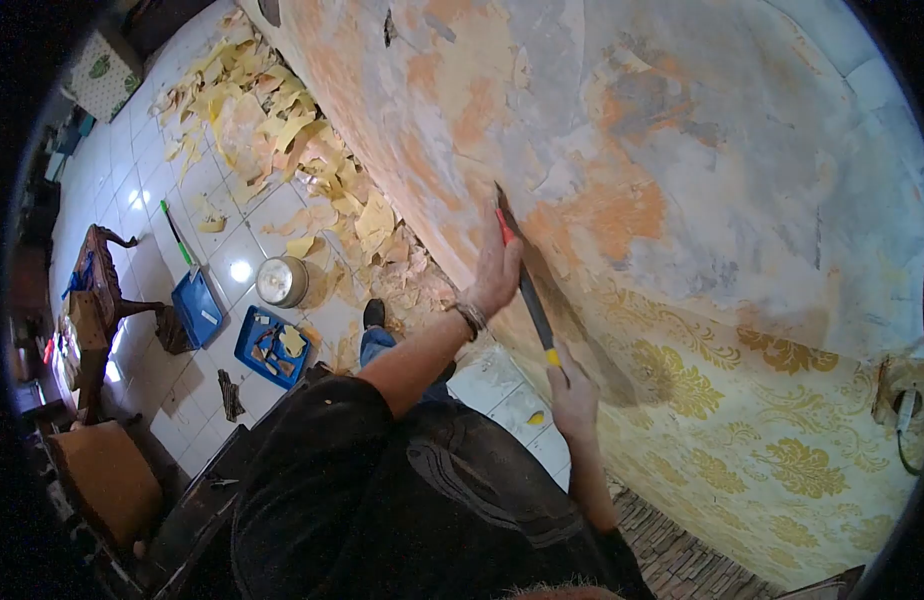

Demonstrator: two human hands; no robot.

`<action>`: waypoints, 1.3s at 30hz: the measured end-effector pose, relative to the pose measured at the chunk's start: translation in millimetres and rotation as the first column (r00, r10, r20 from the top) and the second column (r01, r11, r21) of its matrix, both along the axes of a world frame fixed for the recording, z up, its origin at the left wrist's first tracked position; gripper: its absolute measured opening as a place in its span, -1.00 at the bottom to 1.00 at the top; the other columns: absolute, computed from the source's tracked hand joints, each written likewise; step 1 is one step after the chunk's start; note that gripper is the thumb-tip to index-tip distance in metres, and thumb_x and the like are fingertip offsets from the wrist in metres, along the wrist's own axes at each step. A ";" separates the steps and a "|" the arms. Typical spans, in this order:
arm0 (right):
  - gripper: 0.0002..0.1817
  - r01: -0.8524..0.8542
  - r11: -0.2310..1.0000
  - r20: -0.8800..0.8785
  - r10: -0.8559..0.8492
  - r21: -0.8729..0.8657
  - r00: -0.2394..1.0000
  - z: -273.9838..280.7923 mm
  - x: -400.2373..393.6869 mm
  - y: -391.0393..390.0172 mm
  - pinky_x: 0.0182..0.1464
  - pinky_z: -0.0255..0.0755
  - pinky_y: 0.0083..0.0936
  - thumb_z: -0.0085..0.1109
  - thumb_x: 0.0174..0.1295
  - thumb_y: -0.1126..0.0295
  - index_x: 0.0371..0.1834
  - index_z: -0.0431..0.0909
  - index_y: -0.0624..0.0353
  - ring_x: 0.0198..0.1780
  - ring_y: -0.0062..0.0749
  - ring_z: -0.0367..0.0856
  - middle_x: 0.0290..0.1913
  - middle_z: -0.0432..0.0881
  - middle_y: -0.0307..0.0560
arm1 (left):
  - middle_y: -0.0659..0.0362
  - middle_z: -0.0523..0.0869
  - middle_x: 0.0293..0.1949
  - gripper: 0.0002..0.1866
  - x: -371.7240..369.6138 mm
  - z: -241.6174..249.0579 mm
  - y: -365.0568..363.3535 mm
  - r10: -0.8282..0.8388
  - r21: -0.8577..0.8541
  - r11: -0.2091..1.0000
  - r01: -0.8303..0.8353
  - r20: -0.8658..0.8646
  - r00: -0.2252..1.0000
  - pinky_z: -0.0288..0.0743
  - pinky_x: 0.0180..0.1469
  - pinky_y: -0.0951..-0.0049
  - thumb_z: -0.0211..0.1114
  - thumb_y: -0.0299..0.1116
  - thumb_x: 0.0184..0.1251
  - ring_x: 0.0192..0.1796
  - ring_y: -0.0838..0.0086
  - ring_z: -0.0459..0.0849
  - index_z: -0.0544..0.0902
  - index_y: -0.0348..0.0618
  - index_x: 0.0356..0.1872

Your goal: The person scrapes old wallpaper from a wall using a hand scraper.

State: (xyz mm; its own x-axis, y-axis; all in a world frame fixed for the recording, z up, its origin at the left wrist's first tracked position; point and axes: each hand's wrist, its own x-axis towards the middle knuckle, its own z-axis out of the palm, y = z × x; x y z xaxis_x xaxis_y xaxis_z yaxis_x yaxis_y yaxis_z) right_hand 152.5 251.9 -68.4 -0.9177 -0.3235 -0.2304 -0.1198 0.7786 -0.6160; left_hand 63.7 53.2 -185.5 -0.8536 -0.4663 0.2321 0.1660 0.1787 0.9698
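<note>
**Wall-stripping scene: hands, tool and surroundings**

Item 1. Scraper (527, 285): long dark handle with a red section near the blade and a yellow band low down. It lies slanted against the wall (682, 150), blade end uppermost, at the edge where bare plaster meets the patterned wallpaper (762, 440).

Item 2. Left hand (497, 270): laid over the upper part of the scraper just below the blade, fingers pressed together along the tool and against the wall. A bracelet (470, 316) sits at the wrist.

Item 3. Right hand (574, 400): at the lower end of the handle, fingers curled around it just below the yellow band.

Item 4. Floor, white tile: torn yellow paper scraps (282, 130) heaped along the foot of the wall. Well apart from the hands lie a round metal pot (282, 281), a blue tray of small tools (272, 347), a blue dustpan (197, 308) and a green-handled tool (176, 232).

Item 5. Wooden furniture (97, 290) at the left edge.
</note>
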 end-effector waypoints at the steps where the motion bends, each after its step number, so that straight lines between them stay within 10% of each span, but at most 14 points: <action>1: -0.52 -0.001 1.000 -0.007 0.001 -0.002 1.000 2.0 3.1 9.7 -0.05 0.45 -0.30 0.03 0.34 0.34 0.35 0.39 0.08 -0.14 0.01 0.64 -0.15 0.62 0.28 | -0.28 -0.08 0.49 -0.29 1.9 -3.3 11.4 0.001 -0.002 1.000 -0.001 -0.007 1.000 -0.20 0.53 0.28 -0.10 -0.32 0.44 0.55 -0.03 -0.12 -0.17 -0.53 0.44; 35: -0.54 -0.024 0.994 -0.066 0.017 -0.108 0.998 -2.0 -0.4 -8.6 0.02 0.45 -0.31 0.03 0.35 0.34 0.32 0.42 0.18 -0.02 0.00 0.64 0.00 0.62 0.30 | -0.35 0.13 0.42 -0.31 -6.1 -6.8 -6.6 0.118 0.044 0.992 -0.119 0.023 0.993 0.02 0.46 0.28 -0.11 -0.22 0.50 0.48 -0.05 0.11 -0.06 -0.52 0.44; 39: -0.56 0.050 0.997 0.127 -0.042 -0.055 0.991 -1.1 -18.1 -43.8 0.07 0.42 -0.43 -0.01 0.32 0.39 0.27 0.44 0.26 0.05 -0.14 0.62 0.03 0.61 0.27 | -0.31 0.06 0.46 -0.32 -15.4 -24.9 -35.2 0.122 0.057 0.991 -0.124 0.044 0.992 -0.08 0.51 0.28 -0.09 -0.29 0.47 0.52 -0.01 0.04 -0.08 -0.52 0.44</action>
State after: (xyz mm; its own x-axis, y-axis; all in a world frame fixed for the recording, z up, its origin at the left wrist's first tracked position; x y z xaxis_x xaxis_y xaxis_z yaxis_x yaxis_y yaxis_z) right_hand 134.4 208.1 -69.4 -0.8971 -0.2976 -0.3265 -0.0037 0.7440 -0.6681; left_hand 48.4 18.0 -210.3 -0.7970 -0.5803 0.1671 0.1066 0.1372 0.9848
